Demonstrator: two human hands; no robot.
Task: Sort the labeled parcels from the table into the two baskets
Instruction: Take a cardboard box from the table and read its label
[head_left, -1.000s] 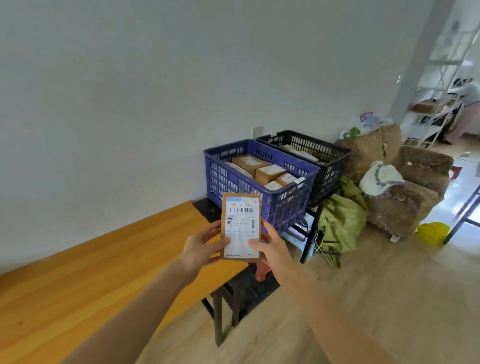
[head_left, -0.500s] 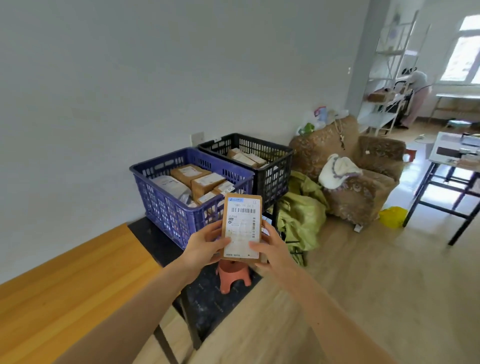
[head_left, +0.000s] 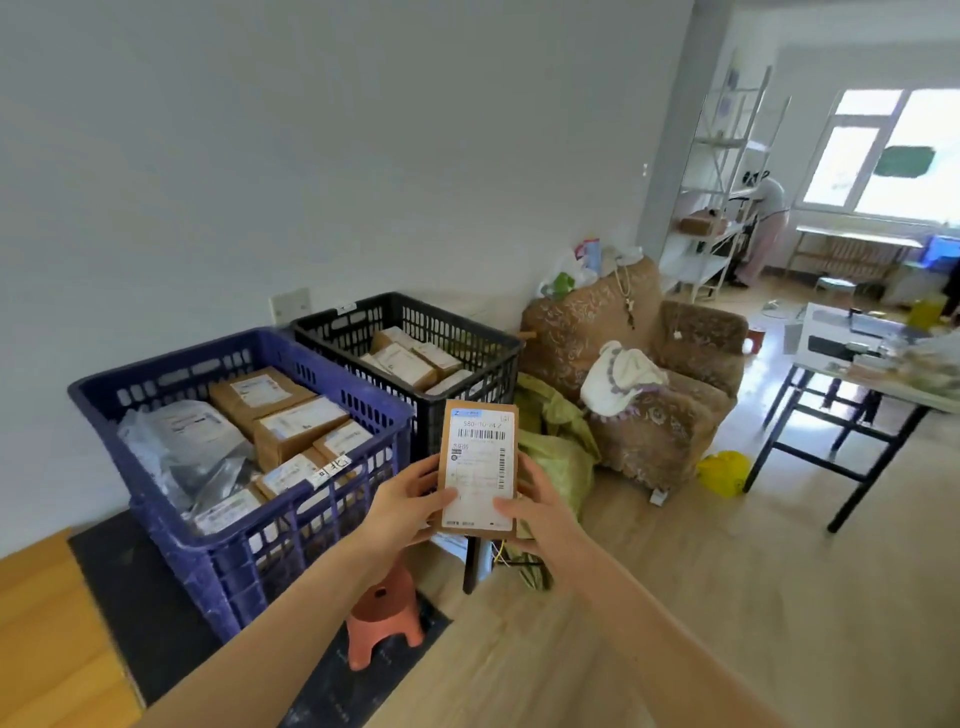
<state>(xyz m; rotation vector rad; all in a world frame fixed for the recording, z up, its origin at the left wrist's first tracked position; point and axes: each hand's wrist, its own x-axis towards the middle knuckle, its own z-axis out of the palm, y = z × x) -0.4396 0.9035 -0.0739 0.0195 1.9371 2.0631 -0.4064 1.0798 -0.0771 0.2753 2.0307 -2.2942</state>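
Both hands still hold the brown labeled parcel (head_left: 478, 467) upright with its white barcode label facing the camera: the left hand (head_left: 410, 501) grips its left edge with curled fingers and the right hand (head_left: 535, 512) pinches its lower right corner. Since the earlier frames the view has swung right, so the orange tabletop (head_left: 47, 623) has shrunk to the lower-left corner. The parcel, earlier in front of the blue basket (head_left: 291, 540), is now in the air before the near corner of the black basket (head_left: 457, 322); both baskets hold parcels and look closer
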